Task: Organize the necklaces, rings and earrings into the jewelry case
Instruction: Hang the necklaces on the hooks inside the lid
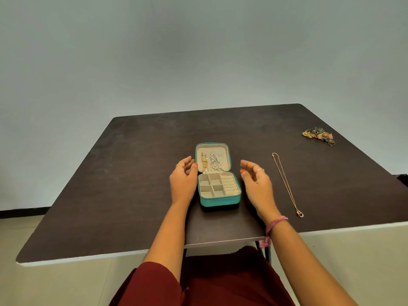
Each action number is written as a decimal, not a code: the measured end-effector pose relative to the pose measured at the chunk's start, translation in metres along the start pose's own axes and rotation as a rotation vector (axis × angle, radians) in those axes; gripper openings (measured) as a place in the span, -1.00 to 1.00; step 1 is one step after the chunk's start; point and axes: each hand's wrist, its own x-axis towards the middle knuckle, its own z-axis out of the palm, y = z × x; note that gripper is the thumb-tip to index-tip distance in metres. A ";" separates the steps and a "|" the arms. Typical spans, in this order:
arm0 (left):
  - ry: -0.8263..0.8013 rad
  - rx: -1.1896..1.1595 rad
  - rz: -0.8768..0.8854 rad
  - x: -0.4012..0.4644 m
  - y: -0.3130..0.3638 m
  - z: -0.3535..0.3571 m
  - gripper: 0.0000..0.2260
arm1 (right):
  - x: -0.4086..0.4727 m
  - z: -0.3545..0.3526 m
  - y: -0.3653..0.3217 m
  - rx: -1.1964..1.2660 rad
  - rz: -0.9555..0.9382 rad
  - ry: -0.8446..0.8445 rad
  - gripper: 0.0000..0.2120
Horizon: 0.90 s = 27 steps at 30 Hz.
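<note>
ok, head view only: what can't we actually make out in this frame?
- Pile of jewelry at the table's far right: too small and tangled to count or sort into rings and earrings.
- Two chains in the jewelry case lid: how they attach is too small to see.
- Left hand: whether it touches the case, unclear.
- Loose necklace: clasp too fine.
- Right hand palm: faces away.

Open teal jewelry case [219,200], midtable

Dark brown table [136,173]: open teal jewelry case [220,200] centre, thin necklace [287,184] right, jewelry pile [319,135] far right.
</note>
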 end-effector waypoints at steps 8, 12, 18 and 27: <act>0.014 0.072 -0.002 -0.006 0.005 0.002 -0.70 | -0.005 0.002 0.000 -0.223 -0.133 -0.092 -0.72; 0.032 0.066 -0.019 -0.009 0.007 0.002 -0.71 | -0.004 0.003 0.000 -0.237 -0.129 -0.092 -0.73; 0.078 -0.009 -0.036 -0.007 0.007 0.000 -0.72 | 0.007 -0.003 -0.003 -0.179 -0.057 -0.122 -0.76; 0.134 -0.137 -0.072 -0.003 0.004 0.000 -0.83 | 0.078 -0.085 -0.032 -0.399 -0.175 -0.049 -0.84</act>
